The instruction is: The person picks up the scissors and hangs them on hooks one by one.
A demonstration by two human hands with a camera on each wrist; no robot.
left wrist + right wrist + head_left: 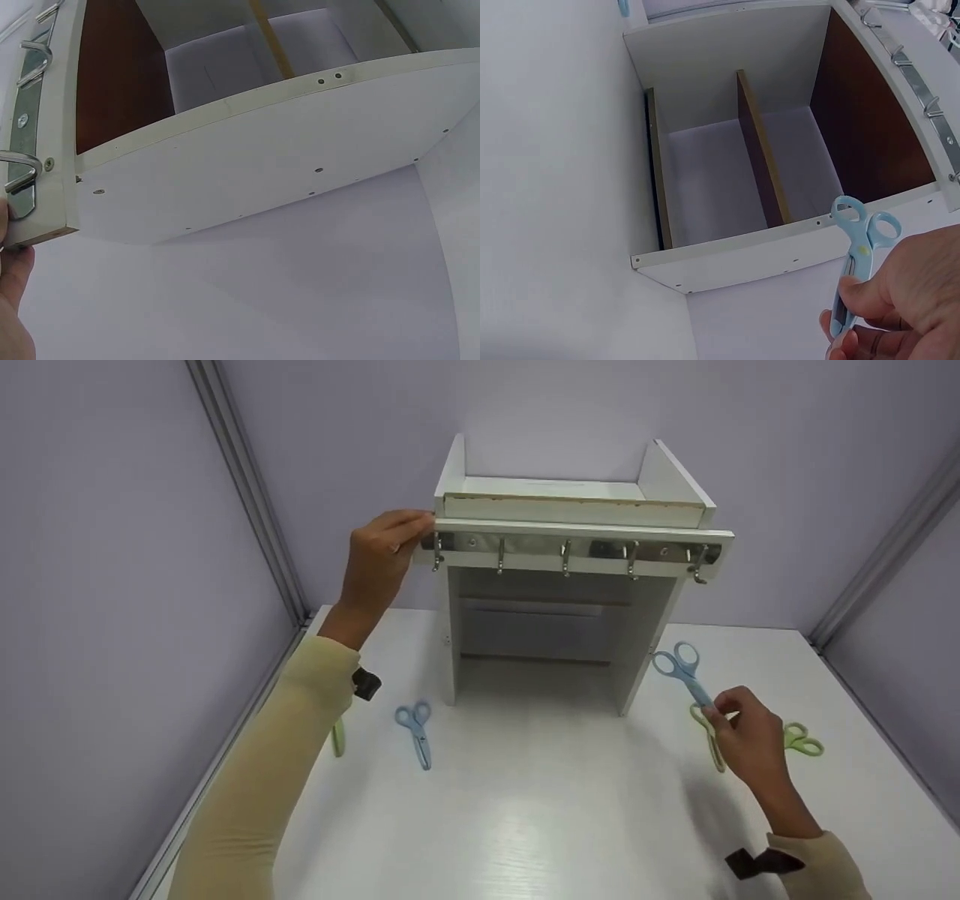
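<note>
Pale blue plastic is pinched between the thumb and curled fingertips point(845, 331) of the right hand point(750, 742): the blue scissors point(684, 669) are held by the closed blades, with the two handle loops pointing up toward 11 o'clock from the hand. The pair is lifted off the white table point(525, 810), just beside the right wall of the white shelf unit point(562, 585). The scissors are judged light and stiff, with smooth plastic that may slip in a loose pinch; a firm hold low on the blade guard seems apt, so that the loops are left free.

The left hand point(379, 559) is set at 9 o'clock of the unit, its fingers laid against the end of the front rail, where a metal hook strip point(570, 547) is fastened; whether the rail is gripped or only touched cannot be told.

Near the right hand, partly hidden beneath it, green scissors point(801, 740) lie on the table. A second blue pair point(416, 727) lies at 7 o'clock of the unit, and a green handle point(338, 737) shows beside the left sleeve.
</note>
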